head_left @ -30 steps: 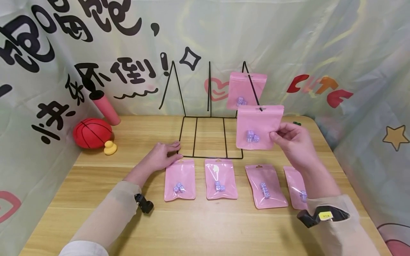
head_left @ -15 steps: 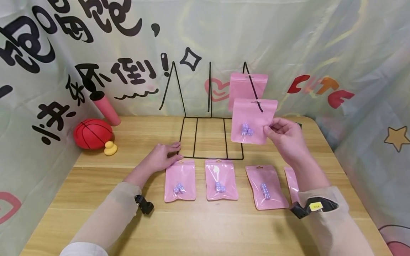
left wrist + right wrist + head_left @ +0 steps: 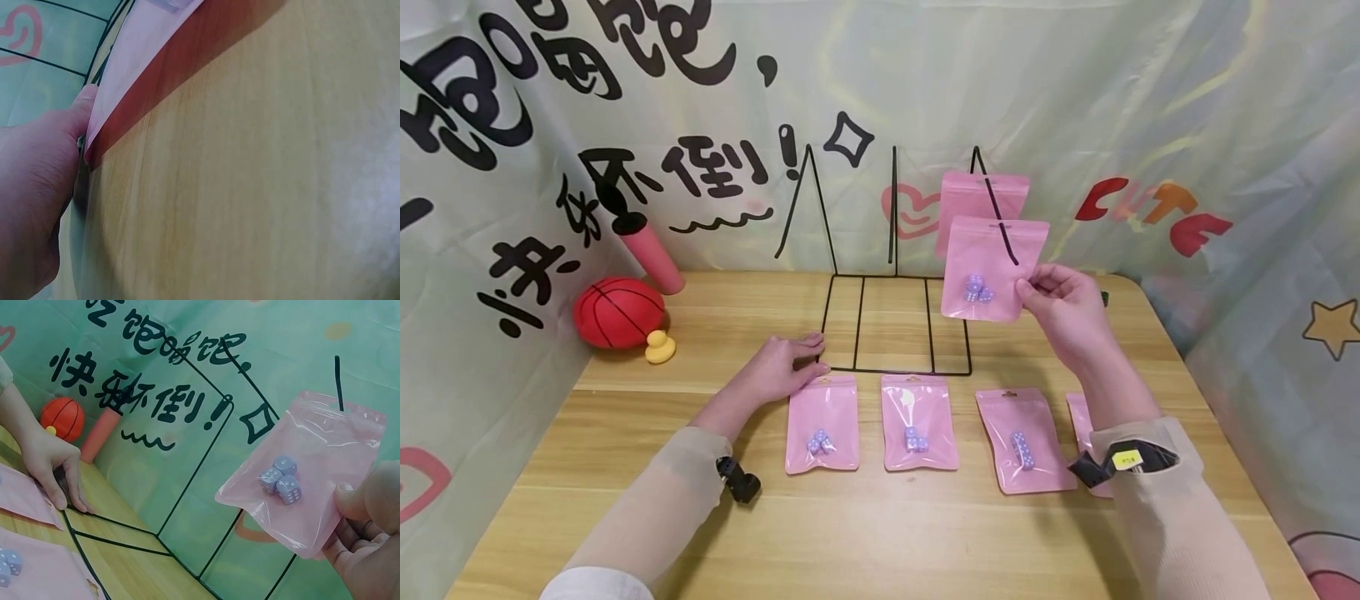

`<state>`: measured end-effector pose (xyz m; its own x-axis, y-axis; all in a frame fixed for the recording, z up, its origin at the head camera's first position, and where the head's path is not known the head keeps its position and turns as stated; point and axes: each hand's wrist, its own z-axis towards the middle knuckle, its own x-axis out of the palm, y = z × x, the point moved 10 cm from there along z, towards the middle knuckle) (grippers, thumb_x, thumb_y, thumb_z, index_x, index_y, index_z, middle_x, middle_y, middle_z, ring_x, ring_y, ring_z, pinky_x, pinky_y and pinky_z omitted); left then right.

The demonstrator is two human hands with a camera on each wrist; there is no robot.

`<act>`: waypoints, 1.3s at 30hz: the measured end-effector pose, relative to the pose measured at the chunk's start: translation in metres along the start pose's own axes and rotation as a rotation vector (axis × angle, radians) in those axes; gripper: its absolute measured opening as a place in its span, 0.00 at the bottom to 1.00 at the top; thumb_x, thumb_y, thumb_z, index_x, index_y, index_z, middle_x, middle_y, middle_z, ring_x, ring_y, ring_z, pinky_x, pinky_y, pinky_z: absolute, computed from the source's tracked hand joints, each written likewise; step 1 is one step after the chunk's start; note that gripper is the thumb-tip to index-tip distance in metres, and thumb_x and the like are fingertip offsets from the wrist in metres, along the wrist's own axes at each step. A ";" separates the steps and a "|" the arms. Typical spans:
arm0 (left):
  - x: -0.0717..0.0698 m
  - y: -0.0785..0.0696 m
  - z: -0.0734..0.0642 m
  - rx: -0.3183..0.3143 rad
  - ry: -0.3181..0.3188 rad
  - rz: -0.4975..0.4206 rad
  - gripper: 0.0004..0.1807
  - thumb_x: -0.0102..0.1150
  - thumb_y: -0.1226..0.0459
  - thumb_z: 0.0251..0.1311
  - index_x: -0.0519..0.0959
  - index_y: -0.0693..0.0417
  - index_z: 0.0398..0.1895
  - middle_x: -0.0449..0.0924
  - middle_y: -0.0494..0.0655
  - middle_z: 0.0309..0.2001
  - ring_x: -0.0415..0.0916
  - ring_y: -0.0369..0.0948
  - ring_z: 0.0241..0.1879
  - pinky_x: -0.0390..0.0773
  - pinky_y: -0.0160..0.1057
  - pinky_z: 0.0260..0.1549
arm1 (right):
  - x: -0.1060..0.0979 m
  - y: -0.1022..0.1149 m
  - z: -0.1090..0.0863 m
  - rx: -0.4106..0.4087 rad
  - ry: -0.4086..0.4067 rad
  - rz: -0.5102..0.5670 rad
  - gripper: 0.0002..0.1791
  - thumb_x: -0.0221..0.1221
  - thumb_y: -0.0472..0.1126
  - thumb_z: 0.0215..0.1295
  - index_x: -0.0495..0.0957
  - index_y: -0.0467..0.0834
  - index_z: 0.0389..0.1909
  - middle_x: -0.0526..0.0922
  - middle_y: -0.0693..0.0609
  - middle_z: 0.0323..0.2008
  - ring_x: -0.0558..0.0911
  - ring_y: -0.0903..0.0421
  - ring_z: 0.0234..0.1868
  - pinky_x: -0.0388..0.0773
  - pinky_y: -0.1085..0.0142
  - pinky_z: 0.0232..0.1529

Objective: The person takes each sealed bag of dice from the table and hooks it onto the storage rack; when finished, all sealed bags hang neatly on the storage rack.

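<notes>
My right hand (image 3: 1063,312) pinches the lower right edge of a pink zip pouch (image 3: 981,304) with purple dice inside. The pouch's top hole is on the right prong of a black wire display rack (image 3: 895,371), and the prong's tip sticks out in front. Behind it, another pink pouch (image 3: 955,196) hangs on the same prong. My left hand (image 3: 778,367) holds the rack's front left corner, thumb and fingers on either side of the wire. In the right wrist view the dice (image 3: 281,478) show through the held pouch (image 3: 250,494).
Several pink dice pouches lie in a row before the rack, the leftmost pouch (image 3: 822,417) close to my left thumb. A red ball (image 3: 617,312), a yellow duck (image 3: 659,347) and a pink cylinder (image 3: 653,258) stand at the back left. A printed cloth (image 3: 1075,100) hangs behind the table.
My right hand has moved up and slightly left, sliding the pouch farther back along the prong toward the other hanging pouch. My left hand has stayed at the rack's corner.
</notes>
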<state>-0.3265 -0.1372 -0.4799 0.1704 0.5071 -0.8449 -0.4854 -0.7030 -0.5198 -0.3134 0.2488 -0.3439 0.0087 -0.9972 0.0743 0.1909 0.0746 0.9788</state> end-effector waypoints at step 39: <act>-0.001 0.001 -0.001 -0.030 0.014 -0.015 0.28 0.69 0.53 0.72 0.80 0.62 0.66 0.74 0.54 0.70 0.69 0.50 0.72 0.66 0.53 0.72 | -0.046 -0.002 -0.020 0.064 0.088 -0.466 0.16 0.67 0.37 0.74 0.82 0.29 0.54 0.89 0.59 0.42 0.87 0.63 0.43 0.82 0.77 0.46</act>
<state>-0.3262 -0.1386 -0.4797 0.1896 0.5110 -0.8384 -0.4570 -0.7099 -0.5360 -0.2944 0.2947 -0.3533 0.0199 -0.9208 -0.3895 0.1329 -0.3836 0.9139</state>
